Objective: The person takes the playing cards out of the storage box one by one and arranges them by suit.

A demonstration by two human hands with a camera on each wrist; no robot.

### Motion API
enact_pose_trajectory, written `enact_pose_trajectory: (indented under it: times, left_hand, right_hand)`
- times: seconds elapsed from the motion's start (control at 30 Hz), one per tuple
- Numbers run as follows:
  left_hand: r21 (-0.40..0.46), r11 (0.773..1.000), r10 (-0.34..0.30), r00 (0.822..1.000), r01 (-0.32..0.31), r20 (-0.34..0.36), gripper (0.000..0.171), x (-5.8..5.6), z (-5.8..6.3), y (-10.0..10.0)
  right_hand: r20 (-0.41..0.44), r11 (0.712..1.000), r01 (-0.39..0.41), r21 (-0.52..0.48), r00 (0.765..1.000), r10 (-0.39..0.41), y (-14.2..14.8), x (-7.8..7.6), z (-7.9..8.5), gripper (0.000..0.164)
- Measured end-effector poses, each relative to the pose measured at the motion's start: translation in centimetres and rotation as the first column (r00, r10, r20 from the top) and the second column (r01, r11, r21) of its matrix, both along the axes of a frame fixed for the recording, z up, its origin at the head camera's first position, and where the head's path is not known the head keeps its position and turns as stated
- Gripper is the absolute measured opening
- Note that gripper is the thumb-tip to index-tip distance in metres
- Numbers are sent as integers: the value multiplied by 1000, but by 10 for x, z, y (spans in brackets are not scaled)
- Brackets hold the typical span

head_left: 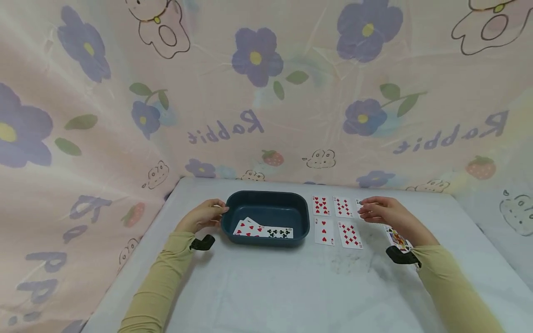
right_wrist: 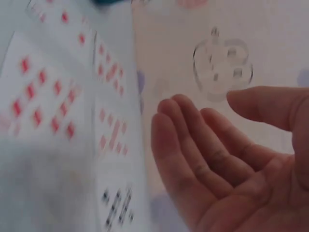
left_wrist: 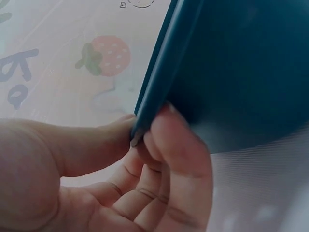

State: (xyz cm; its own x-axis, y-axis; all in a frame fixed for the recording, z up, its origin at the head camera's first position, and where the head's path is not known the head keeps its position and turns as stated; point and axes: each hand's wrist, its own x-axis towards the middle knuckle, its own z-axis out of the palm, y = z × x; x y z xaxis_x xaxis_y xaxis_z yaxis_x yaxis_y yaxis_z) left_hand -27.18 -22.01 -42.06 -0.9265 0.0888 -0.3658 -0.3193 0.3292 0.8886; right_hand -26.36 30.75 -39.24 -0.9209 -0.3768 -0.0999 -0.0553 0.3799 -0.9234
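A dark blue plastic basin sits on the table in the head view, with several playing cards lying face up inside near its front wall. My left hand pinches the basin's left rim between thumb and fingers, as the left wrist view shows up close. My right hand hovers over the card rows with fingers slightly bent, holding nothing. Left of it lie a hearts card, two diamonds cards and a three of hearts. A black-suit card is partly hidden by the hand in the head view.
A face card lies under the right wrist, partly covered. The white table meets a patterned curtain at the back and left side. Faint dark smudges mark the tabletop in front of the cards.
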Motion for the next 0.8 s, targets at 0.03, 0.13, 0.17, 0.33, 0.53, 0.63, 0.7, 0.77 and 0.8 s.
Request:
enact_pose_trajectory:
  times: [0.03, 0.13, 0.17, 0.33, 0.53, 0.63, 0.7, 0.77, 0.8]
  left_hand:
    - [6, 1000, -7, 1000, 7, 1, 22, 0, 0, 1]
    - [5, 1000, -25, 999, 25, 27, 22, 0, 1, 2]
    - [-9, 1000, -22, 999, 22, 36, 21, 0, 2, 2]
    - [-100, 995, -14, 999, 17, 31, 16, -1, 9, 4]
    - [-44, 999, -25, 999, 27, 46, 18, -4, 8, 9]
    - [-40, 999, -13, 999, 14, 34, 19, -5, 4, 6]
    - [-37, 999, -4, 1000, 5, 28, 19, -3, 4, 3]
    - [-28, 1000, -11, 1000, 11, 21, 19, -1, 3, 0]
    - [-17, 1000, -13, 1000, 13, 21, 19, 0, 3, -1]
  right_hand:
    - [-6, 1000, -12, 6, 1000, 12, -9, -2, 4, 44]
    - [-19, 997, -75, 28, 997, 75, -41, -9, 18, 40]
    - [-18, 996, -91, 20, 996, 92, -54, -14, 23, 38]
    - [-61, 959, -284, -17, 957, 283, -130, -35, 46, 34]
    - [32, 898, -438, 27, 899, 437, -184, -44, 44, 31]
    - [76, 891, -450, 67, 892, 445, -199, -49, 35, 33]
    - [100, 880, -467, 86, 883, 458, -209, -51, 30, 36]
    - [128, 872, -481, 95, 874, 469, -218, -54, 24, 39]
    - [141, 869, -485, 99, 871, 470, -222, -54, 21, 40]
